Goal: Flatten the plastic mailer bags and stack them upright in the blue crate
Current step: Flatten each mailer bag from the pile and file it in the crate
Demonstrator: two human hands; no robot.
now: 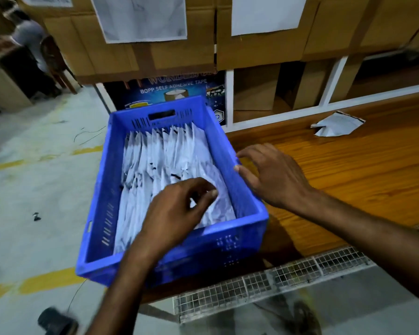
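Observation:
A blue crate (pixel 242 189) stands at the left end of the wooden table, overhanging its edge. Inside it several white plastic mailer bags (pixel 160 155) stand upright in rows. My left hand (pixel 177 211) reaches into the crate's near right part, its curled fingers and thumb on the crumpled white bag (pixel 221 201) there. My right hand (pixel 271 175) hovers over the crate's right wall with fingers spread and relaxed, holding nothing. One more loose white mailer bag (pixel 336 125) lies crumpled on the table at the far right.
Cardboard boxes (pixel 143 52) with paper labels are stacked behind the crate, above a blue adhesive-tape carton (pixel 179 93). A wire-mesh panel (pixel 276 279) hangs under the table's near edge. A person stands far back left (pixel 32 44). The floor with yellow lines lies to the left.

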